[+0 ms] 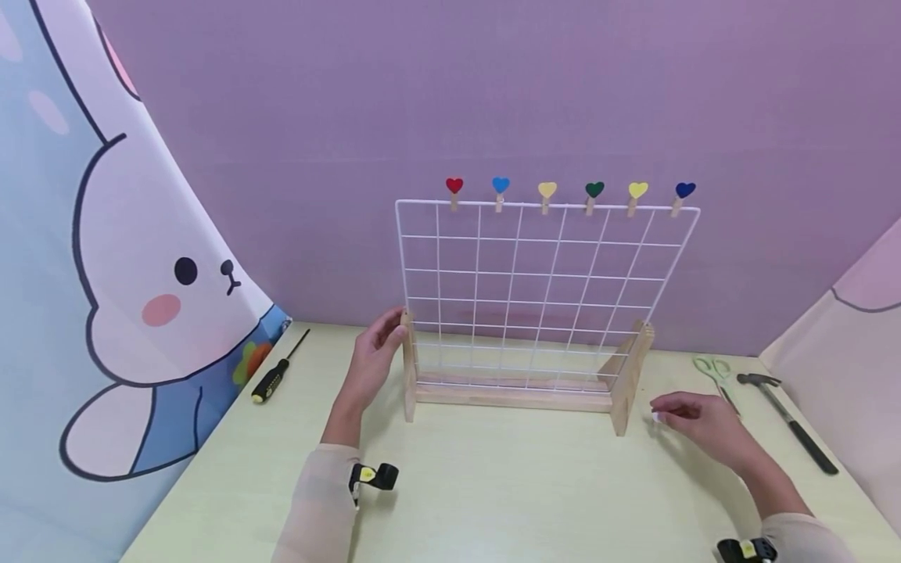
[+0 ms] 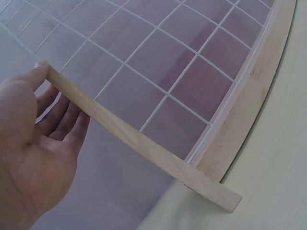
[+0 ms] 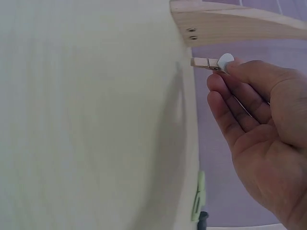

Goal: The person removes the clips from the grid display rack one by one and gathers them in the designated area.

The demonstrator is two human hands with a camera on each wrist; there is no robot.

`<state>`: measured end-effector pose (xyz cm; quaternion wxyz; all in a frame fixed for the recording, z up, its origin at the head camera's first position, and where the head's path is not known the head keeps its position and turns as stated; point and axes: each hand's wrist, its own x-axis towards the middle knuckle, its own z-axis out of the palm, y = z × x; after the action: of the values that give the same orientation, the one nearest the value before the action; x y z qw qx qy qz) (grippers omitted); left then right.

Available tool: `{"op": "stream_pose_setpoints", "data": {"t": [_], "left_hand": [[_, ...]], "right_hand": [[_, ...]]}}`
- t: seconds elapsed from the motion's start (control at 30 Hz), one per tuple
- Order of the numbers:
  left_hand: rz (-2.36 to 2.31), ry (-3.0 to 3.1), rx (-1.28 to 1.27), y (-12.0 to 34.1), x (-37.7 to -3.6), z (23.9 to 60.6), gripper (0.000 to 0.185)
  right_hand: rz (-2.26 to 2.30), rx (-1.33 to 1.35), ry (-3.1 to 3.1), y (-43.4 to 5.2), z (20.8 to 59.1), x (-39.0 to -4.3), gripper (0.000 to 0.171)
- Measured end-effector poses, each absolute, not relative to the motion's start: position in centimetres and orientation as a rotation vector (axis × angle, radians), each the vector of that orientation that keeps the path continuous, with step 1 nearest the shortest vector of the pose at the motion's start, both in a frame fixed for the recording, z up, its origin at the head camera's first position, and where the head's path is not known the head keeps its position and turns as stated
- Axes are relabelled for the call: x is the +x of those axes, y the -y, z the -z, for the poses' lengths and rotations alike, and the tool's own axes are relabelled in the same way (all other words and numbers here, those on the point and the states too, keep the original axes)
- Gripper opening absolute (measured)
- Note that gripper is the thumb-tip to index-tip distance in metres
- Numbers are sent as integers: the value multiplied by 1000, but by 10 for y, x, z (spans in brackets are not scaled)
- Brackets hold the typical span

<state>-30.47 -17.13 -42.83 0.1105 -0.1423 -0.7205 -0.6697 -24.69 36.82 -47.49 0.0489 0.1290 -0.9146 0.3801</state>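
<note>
A white wire grid rack point(image 1: 511, 273) stands upright in a wooden base, with small clothespins along its top wire. Those pins bear hearts in several colours, from a red heart point(image 1: 454, 185) at the left to a dark blue heart point(image 1: 685, 190) at the right. My left hand point(image 1: 375, 352) holds the upper end of the left wooden side piece point(image 2: 129, 139), thumb on its edge and fingers behind. Off the rack's right side, my right hand point(image 1: 704, 426) pinches a small wooden clothespin point(image 3: 202, 63) with a white heart point(image 3: 225, 60) between thumb and forefinger.
On the left of the table point(image 1: 507, 485) lies a screwdriver point(image 1: 274, 379) with a black and yellow handle. Green-handled scissors point(image 1: 714, 369) and a claw hammer point(image 1: 795, 426) lie at the right, close to my right hand. A purple backdrop point(image 1: 493, 94) rises behind the rack.
</note>
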Motion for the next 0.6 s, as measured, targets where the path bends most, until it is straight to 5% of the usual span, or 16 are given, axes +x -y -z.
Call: {"op": "stream_pose_setpoints", "data": {"t": [0.6], "left_hand": [[1955,2132,-406,172,-306,430,48]], "right_hand": [[-1160,331,2859,-368,491,-257,20]]}}
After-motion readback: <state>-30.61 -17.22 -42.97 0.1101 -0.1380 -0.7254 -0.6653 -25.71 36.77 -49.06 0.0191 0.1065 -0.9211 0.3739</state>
